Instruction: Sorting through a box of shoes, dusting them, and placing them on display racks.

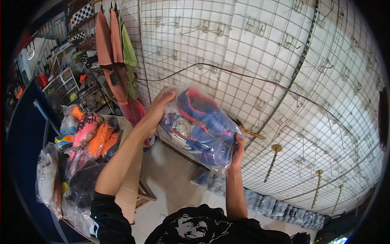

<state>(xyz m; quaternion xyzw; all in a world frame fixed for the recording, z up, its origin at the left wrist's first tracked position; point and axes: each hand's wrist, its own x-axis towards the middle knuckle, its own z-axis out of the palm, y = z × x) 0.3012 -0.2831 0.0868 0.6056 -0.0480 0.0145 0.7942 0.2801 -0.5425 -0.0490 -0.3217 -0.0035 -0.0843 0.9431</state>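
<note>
Between my hands is a clear plastic bag holding a pair of blue shoes (210,122) with red-pink trim around the collars. A white tag with writing shows through the plastic on the left side. My left hand (164,99) grips the bag at its upper left. At the lower right, my right hand (237,152) holds the other side, its fingers partly hidden behind the bag. The bag is held up in front of a wire grid wall (243,55).
A cardboard box (129,183) at left holds several bagged shoes, among them orange shoes (103,140) and a white shoe (47,177). Bagged items (274,207) line the wall's foot. Hooks, a black cable (237,71) and hanging garments (114,55) are on the grid.
</note>
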